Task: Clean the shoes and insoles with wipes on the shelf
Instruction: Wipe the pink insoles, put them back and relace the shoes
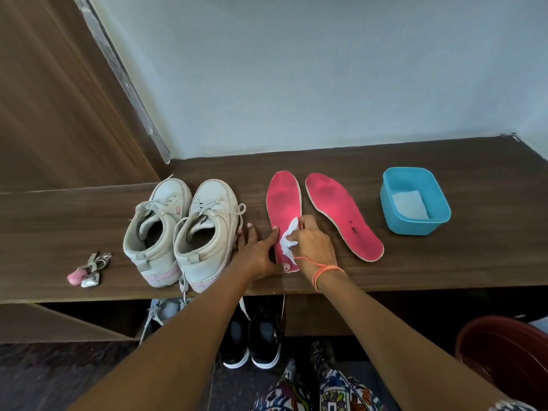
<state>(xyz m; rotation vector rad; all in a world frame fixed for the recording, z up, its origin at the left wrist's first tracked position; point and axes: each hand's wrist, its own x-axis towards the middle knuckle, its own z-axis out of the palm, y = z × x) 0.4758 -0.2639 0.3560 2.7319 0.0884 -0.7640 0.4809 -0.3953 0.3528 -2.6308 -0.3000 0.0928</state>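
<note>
The wipe point(288, 242) and right hand point(312, 247) hide part of one insole point(283, 200)

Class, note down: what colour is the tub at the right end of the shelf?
The tub is light blue, clearest in the head view.

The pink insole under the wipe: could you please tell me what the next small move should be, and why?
Probably slide the wipe forward toward the toe. The right hand grips it on the heel half of the left pink insole, the toe half ahead looks darker, and the left hand lies flat on the shelf, thumb against the insole's edge.
</note>
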